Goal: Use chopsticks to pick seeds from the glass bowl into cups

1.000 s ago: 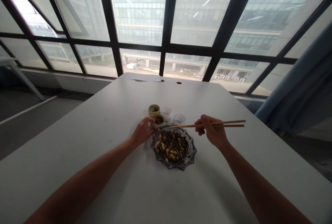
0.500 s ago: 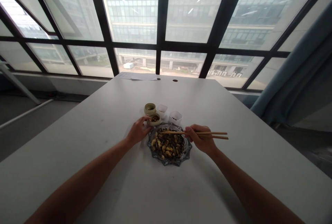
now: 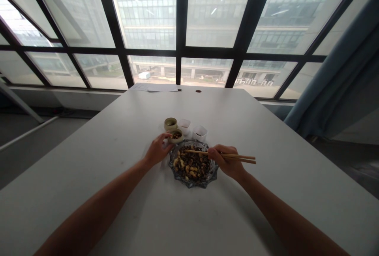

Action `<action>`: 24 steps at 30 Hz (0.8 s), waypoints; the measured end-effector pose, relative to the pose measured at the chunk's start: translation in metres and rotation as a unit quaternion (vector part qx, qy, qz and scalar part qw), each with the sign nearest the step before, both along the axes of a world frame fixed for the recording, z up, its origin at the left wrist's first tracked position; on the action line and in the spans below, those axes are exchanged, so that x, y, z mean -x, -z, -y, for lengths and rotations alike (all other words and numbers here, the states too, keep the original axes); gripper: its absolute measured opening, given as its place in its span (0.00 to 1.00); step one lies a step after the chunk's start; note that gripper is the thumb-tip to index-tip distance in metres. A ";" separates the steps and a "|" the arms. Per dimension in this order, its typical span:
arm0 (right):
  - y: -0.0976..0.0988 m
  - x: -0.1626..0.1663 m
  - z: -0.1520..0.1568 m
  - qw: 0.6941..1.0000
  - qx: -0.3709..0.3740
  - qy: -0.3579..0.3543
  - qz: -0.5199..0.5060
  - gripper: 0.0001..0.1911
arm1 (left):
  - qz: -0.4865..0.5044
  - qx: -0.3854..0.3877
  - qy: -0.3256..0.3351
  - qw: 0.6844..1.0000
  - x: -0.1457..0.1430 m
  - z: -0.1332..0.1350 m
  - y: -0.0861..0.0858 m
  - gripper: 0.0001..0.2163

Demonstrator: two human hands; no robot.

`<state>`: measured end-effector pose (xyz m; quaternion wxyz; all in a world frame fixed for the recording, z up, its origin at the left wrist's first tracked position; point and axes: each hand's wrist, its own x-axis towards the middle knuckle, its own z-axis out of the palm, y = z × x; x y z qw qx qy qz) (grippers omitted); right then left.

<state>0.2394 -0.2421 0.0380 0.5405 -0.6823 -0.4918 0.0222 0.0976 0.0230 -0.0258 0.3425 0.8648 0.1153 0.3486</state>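
My right hand [image 3: 227, 160] is closed around a pair of wooden chopsticks [image 3: 241, 157]. Their tips reach left over a scalloped glass bowl [image 3: 211, 177] heaped with what look like peanuts and dark seeds [image 3: 192, 165]; whether anything is pinched between the tips is too small to tell. My left hand [image 3: 158, 148] grips the side of a small greenish cup [image 3: 177, 140], thumb and fingers on its rim. That cup holds small brownish pieces and stands at the glass bowl's far left edge.
Another greenish cup [image 3: 170, 127] stands just behind the held one. Two white square cups [image 3: 184, 128] sit to the right, the nearer one [image 3: 200, 136] with dark bits inside. White papers [image 3: 154, 87] lie at the table's [image 3: 118, 137] far edge, below the windows.
The chopsticks and my right hand have shifted slightly, with the back ends drawn a little left and closer together. My left hand stays on the cup.
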 end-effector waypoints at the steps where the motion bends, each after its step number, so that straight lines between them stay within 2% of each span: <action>1: 0.001 -0.001 0.000 1.000 -0.002 0.007 -0.022 0.23 | -0.001 0.000 0.001 1.000 0.000 0.000 0.000 0.15; 7: 0.010 -0.012 -0.008 0.976 -0.067 0.063 -0.198 0.27 | -0.002 -0.002 -0.001 1.000 0.000 -0.002 0.001 0.15; 12: 0.016 -0.022 -0.012 0.948 -0.101 0.082 -0.291 0.29 | -0.001 -0.003 0.001 1.000 0.000 -0.001 0.000 0.15; 16: 0.018 -0.024 -0.012 0.933 -0.111 0.089 -0.331 0.29 | -0.003 -0.006 0.000 1.000 0.001 -0.001 0.000 0.15; 24: 0.026 -0.026 -0.013 0.926 -0.115 0.081 -0.349 0.29 | 0.000 -0.005 0.004 1.000 0.001 -0.002 0.000 0.15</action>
